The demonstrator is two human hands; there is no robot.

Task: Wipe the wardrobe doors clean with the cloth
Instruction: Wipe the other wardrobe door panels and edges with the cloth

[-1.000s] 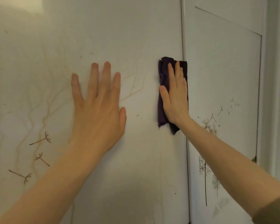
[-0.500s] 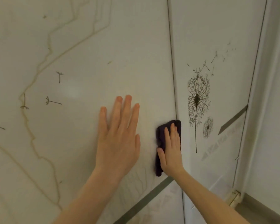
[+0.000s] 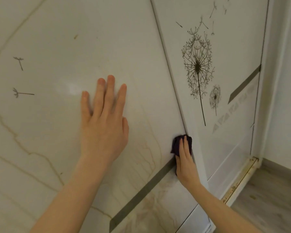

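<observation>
white gloss laminate with pale gold veining forms the left wardrobe door (image 3: 57, 47), which fills most of our view and slants away to the right. past a thin dark seam (image 3: 165, 52) we see the right wardrobe door (image 3: 238, 39), plain white. grey wood-grain floor (image 3: 272, 202) shows in the lower right corner.

the left hand (image 3: 104, 125) lies flat on the left wardrobe door, palm to the panel, its fingers (image 3: 110, 91) straight and slightly spread, holding nothing.

a grey diagonal stripe (image 3: 141, 190) crosses the lower part of the left door, and a matching stripe (image 3: 244, 84) crosses the right one. a worn metal track (image 3: 238, 182) runs along the foot of the right door. on that door we note a large printed dandelion (image 3: 197, 66) with a small dandelion (image 3: 215, 98) just beside it.

the right hand (image 3: 185, 163) is lower than the left, at the seam, where the upper end of the grey diagonal stripe meets the door edge. its fingers (image 3: 181, 148) lie straight and close together over the cloth (image 3: 175, 145), pressing it to the panel rather than gripping it; its thumb we cannot see. the cloth, dark purple and bunched, sits at the right edge of the left door, touching the seam and partly covered by the hand. printed seeds (image 3: 18, 62) mark the left door's far side.
</observation>
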